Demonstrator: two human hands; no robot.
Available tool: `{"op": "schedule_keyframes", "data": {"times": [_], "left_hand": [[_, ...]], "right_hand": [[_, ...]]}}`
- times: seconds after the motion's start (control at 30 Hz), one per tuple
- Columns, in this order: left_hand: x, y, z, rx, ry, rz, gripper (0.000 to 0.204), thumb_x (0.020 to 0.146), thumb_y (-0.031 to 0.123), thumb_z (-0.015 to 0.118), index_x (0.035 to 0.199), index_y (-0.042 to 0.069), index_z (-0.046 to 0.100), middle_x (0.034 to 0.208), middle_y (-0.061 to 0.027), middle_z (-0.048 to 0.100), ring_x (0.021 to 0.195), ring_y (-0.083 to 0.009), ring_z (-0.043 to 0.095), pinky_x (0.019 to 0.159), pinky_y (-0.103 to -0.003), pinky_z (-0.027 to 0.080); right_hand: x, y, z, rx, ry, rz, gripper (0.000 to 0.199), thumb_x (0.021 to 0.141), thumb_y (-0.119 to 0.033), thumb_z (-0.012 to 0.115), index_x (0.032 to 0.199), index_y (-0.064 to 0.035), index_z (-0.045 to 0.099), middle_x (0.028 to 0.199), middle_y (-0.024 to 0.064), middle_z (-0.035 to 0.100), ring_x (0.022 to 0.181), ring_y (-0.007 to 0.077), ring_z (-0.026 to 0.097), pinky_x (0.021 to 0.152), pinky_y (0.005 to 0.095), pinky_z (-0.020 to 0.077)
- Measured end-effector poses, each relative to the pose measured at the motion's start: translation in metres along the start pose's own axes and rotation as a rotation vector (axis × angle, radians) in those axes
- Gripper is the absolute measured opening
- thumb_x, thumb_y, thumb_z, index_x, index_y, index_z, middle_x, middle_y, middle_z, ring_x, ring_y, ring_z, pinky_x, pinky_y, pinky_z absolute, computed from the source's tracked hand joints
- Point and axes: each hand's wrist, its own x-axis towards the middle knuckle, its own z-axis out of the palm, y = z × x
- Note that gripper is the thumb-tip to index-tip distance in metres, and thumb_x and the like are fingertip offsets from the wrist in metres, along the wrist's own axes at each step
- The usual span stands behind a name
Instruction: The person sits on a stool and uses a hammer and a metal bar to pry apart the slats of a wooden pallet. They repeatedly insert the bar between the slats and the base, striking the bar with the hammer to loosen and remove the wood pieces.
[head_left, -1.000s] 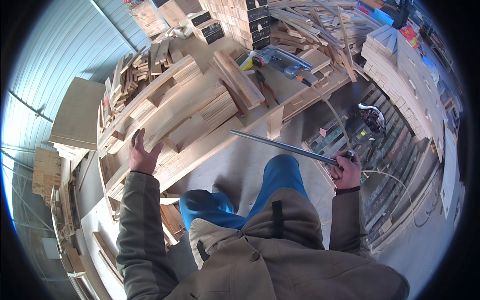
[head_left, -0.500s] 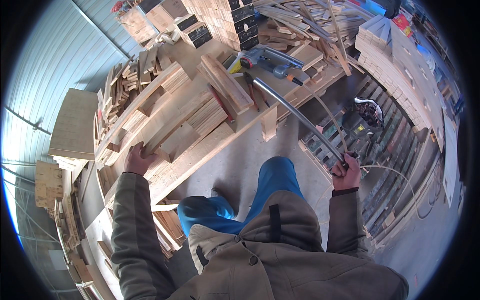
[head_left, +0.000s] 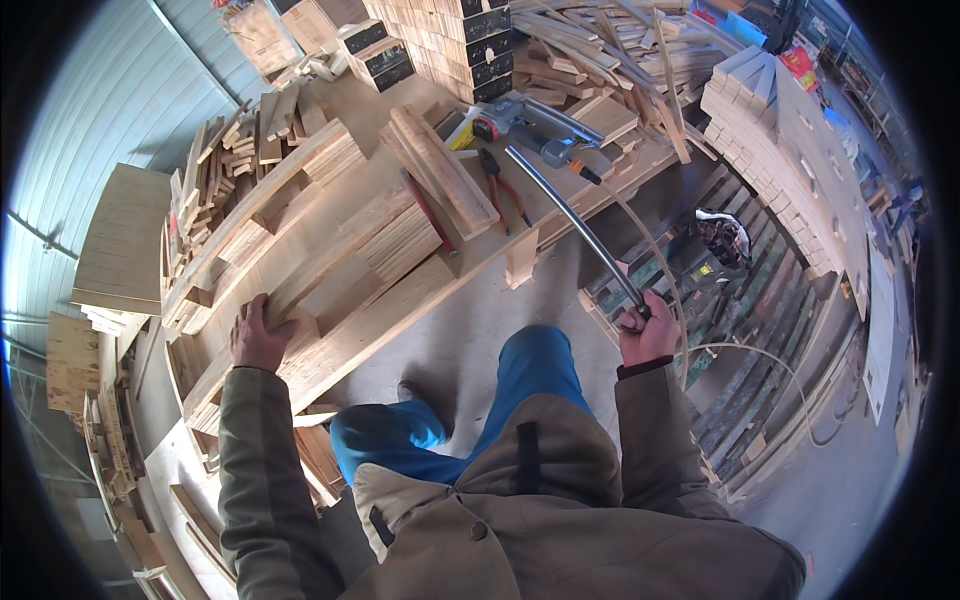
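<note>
My right hand [head_left: 648, 327] is closed round the dark grip end of a long shiny metal rod [head_left: 565, 212], which slants up and left over the edge of the workbench [head_left: 385, 345]. Fingers apart, my left hand [head_left: 262, 335] rests on the near end of a wooden frame [head_left: 325, 255] made of long slats with short blocks between them. Beyond it lie a thick wooden beam [head_left: 440, 170], a red bar-like tool [head_left: 428, 208] and pincers with red handles [head_left: 495, 178]. A grey and red nail gun [head_left: 520, 125] sits behind the pincers, with a hose attached.
Offcuts [head_left: 235, 150] are heaped at the bench's left. Stacked wooden blocks [head_left: 440, 40] stand at the back. To the right are a slatted pallet [head_left: 745, 350] bearing a dark bag [head_left: 715, 255], a looping air hose [head_left: 790, 372] and a tall stack of planks [head_left: 765, 160].
My right hand has moved left with the metal rod, which now points up more steeply. My left hand has shifted slightly left and down, its fingers more spread. The whole view has shifted somewhat.
</note>
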Motion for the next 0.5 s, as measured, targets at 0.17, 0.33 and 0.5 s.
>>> {"op": "schedule_keyframes", "data": {"times": [0.17,0.33,0.5], "left_hand": [[-0.001,0.002,0.000,-0.014,0.016,-0.005,0.072,0.076,0.035,0.088,0.137,0.010,0.059,0.129,-0.0089,0.065,0.123,-0.0336,0.060,0.107,-0.048,0.045],[-0.001,0.003,0.001,0.001,0.024,0.007,0.072,0.075,0.034,0.088,0.137,0.010,0.059,0.130,-0.0088,0.064,0.123,-0.0333,0.060,0.107,-0.048,0.045],[-0.002,0.003,0.000,0.009,0.029,0.025,0.072,0.076,0.033,0.088,0.137,0.009,0.059,0.130,-0.0105,0.064,0.123,-0.0348,0.059,0.106,-0.049,0.046]], "right_hand": [[0.013,0.015,0.029,-0.050,-0.019,-0.047,0.005,0.097,-0.004,0.060,0.100,-0.0076,0.059,0.076,0.0003,0.052,0.054,0.0103,0.041,0.053,0.0298,0.0393],[0.014,0.026,0.034,-0.046,0.034,-0.041,0.006,0.097,-0.004,0.059,0.101,-0.0069,0.059,0.077,0.0007,0.052,0.055,0.0103,0.041,0.054,0.0304,0.0399],[0.020,0.034,0.018,-0.015,0.055,-0.030,0.005,0.096,-0.004,0.060,0.102,-0.0054,0.060,0.080,0.0026,0.057,0.055,0.0103,0.042,0.054,0.0299,0.0399]]}}
